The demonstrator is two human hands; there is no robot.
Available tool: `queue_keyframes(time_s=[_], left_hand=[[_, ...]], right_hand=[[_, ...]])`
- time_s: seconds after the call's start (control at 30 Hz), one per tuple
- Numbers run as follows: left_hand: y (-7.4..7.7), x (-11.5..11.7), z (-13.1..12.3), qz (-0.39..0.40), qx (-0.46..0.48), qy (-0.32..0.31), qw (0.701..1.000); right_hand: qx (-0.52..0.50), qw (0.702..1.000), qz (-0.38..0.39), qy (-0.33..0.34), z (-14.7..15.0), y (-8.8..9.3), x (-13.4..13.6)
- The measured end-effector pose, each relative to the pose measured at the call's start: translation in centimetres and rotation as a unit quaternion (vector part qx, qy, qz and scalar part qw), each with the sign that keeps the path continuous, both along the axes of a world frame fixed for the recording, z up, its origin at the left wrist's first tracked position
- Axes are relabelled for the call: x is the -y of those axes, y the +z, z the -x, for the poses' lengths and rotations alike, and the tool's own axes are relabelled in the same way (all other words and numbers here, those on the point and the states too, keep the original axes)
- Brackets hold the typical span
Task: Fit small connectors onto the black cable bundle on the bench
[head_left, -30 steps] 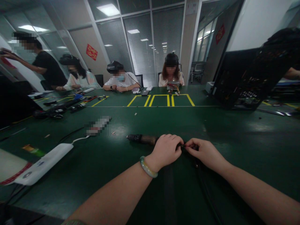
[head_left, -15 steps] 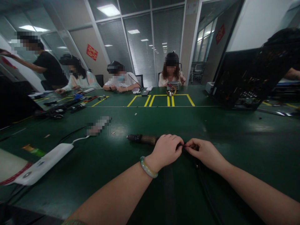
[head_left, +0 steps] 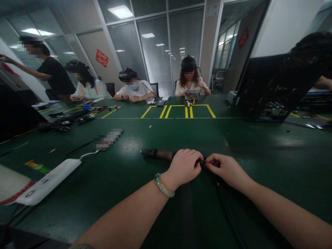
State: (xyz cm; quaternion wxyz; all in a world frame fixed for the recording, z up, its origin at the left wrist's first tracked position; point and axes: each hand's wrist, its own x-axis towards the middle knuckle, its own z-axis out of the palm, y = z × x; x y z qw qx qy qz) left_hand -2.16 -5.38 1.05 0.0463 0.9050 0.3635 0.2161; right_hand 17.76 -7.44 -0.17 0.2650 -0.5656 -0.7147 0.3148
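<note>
A worker's two bare hands meet just below the centre of the frame, over a dark green, smooth-topped counter (head_left: 103, 186). The left hand (head_left: 184, 166), a green-and-yellow polished bangle (head_left: 164, 185) at its wrist, curls its fingers around the rear of a dark, cylindrical tool with a brownish barrel and metal tip (head_left: 157, 154). The tool lies across the middle of the frame, tip toward the left, its far end hidden under the palm. The fingers of the right hand (head_left: 228, 169) are narrowed to a pinch on a small dark piece (head_left: 202, 162) at the gap between the hands, too small to identify. A black, flexible cable (head_left: 225, 204) runs from beneath that hand to the bottom edge; whether it joins the small piece cannot be told.

The step in hand appears to be close fingertip work at the tool's rear end, one hand bracing, the other manipulating. The next move, by that reading, calls for a firm left hold and a small, well-aligned motion of the right fingertips, with the cable slack.

At left sits a white, elongated power strip (head_left: 53, 181); at upper centre, a seated co-worker (head_left: 190, 81) handles a grey, boxy unit with coloured wires (head_left: 192, 95).
</note>
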Motion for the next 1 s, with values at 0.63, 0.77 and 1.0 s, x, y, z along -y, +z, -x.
queue_keyframes(time_s=[0.63, 0.77, 1.0], left_hand=[[-0.20, -0.11, -0.08, -0.003, -0.005, 0.004, 1.000], [-0.18, -0.08, -0.05, -0.002, 0.010, 0.002, 1.000], [-0.10, -0.02, -0.01, 0.006, 0.010, -0.004, 1.000]], right_hand=[[-0.019, 1.000, -0.006, 0.003, 0.18, -0.03, 0.03], [-0.023, 1.000, -0.006, 0.006, 0.08, -0.18, 0.04], [-0.012, 1.000, -0.008, 0.005, -0.11, -0.25, 0.05]])
